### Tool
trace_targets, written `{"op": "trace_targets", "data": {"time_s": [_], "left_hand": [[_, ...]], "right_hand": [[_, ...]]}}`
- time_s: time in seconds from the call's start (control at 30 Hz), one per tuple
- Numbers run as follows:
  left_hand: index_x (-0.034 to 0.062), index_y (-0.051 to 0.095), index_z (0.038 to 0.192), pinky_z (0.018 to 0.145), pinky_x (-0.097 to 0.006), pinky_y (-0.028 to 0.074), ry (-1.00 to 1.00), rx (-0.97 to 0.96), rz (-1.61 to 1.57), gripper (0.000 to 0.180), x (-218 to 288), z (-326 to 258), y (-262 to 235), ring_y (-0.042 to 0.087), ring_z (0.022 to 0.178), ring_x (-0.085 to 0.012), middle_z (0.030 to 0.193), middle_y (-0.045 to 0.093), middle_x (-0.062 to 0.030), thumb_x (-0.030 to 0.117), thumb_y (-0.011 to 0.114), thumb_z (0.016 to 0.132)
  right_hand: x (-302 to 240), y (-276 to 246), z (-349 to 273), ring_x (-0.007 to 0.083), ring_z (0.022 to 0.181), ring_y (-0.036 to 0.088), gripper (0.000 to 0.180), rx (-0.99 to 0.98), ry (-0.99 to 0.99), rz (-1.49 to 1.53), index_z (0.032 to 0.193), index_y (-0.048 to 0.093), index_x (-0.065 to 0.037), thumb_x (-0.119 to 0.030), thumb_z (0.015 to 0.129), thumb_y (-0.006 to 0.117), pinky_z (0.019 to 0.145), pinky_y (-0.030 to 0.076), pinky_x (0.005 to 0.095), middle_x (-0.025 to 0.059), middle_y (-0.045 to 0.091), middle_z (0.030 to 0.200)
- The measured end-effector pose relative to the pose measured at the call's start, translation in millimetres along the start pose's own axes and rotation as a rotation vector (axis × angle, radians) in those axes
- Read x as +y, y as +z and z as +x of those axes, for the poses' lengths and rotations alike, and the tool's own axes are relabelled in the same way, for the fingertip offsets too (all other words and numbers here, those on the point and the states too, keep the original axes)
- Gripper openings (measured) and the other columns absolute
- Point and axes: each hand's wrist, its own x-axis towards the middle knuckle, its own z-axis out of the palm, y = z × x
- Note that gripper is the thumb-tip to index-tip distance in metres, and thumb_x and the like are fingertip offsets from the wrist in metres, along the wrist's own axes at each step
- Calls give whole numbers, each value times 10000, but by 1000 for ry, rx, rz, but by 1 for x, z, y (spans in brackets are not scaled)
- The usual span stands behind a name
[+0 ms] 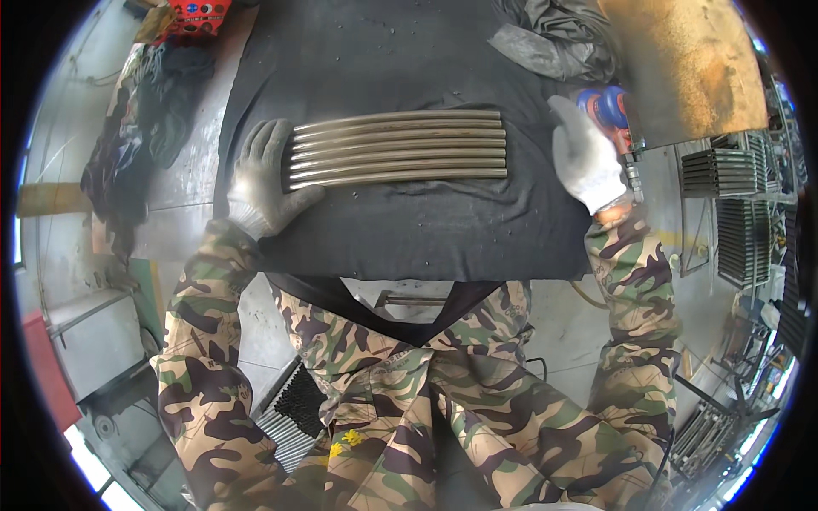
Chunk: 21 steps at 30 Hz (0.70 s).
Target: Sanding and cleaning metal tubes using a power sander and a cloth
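Red package: we see a red box [198,15] with round light spots at the top left edge of the worktop; its print is too small to tell.
Blue and orange thing: a rounded blue and orange object [607,104] sits just beyond our right hand, partly hidden by it.
Tubes: seven or so metal tubes [399,148] lie side by side in one flat row on the black cloth [409,230], touching each other.
Long axis: the tubes run left to right across us; their slight bow looks like lens bend near the rim.
Ends: left ends sit against our left palm, right ends stop in an even line, well apart from our right hand.
Left hand: our left hand [262,175], in a grey knit glove, lies flat on the cloth with its fingers [271,136] spread and released, cupped against the tube ends, not closed round them.
Right hand: our right hand [586,162], in a white glove, hovers at the right edge of the cloth, fingers [569,115] loosely extended, grasping nothing that we can see.
Worktop: the metal worktop [183,170] carries the cloth; a grey rag [554,38] lies bunched at the far right.
Racks: slotted metal racks [716,170] stand to the right, holding rows of dark thin bars.
Below left: a bundle of thin rods [294,409] rests near our left knee.
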Motion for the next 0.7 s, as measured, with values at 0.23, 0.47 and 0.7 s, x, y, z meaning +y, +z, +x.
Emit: {"op": "trace_targets", "data": {"time_s": [0.23,0.47,0.7], "left_hand": [[5,415,1631,1278,-558,357,-37,-18,-5,1073,5,4,-3,413,1525,-480,1620,459,-282,390,918,765],[-58,432,1583,1262,-576,371,-25,-14,3,1085,23,11,-5,396,1530,-508,1606,463,-309,474,907,765],[-3,390,1645,1293,-560,341,-68,-48,-12,1090,22,11,-4,366,1567,-487,1654,425,-292,421,910,786]], "right_hand": [[5,-42,23,254,1028,777,383,267,291,12,1423,686,-35,-105,1060,587,959,587,348,197,788,1190],[6,-18,14,235,1065,757,377,130,423,278,1378,700,23,-119,1045,596,996,567,343,184,794,1197],[-2,0,10,296,1167,745,410,168,572,495,1372,674,77,-146,1029,666,1048,545,339,221,766,1262]]}}
